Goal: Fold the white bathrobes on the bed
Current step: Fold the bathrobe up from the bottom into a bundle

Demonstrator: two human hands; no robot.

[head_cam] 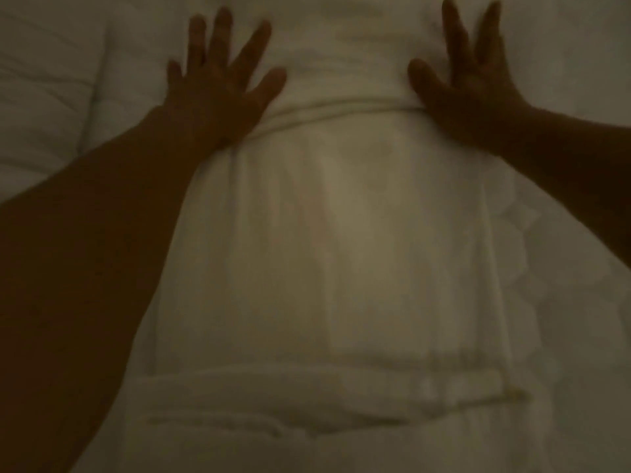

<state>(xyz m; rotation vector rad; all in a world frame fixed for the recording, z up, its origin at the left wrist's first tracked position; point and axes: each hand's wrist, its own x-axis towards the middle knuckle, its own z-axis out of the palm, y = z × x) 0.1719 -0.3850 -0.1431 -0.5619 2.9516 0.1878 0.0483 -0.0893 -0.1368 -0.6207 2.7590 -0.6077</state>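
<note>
Dim, blurred view. Left hand (218,87) flat, palm down, fingers fanned wide, pressing the left edge of a white bathrobe (341,233) at a cross fold. Right hand (474,83) likewise splayed on the right edge. Both forearms outstretched, grip spread, pinching nothing. Bathrobe lengthwise on the bed (44,97).

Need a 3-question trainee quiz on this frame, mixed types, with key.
1. True or false: both hands lie flat with fingers spread on the robe.
2. Which hand is nearer the pillow? A) left hand B) right hand
3. Fill in: a thick fold of the robe runs ____ the two hands.

Key: 1 true; 2 A; 3 between
</note>
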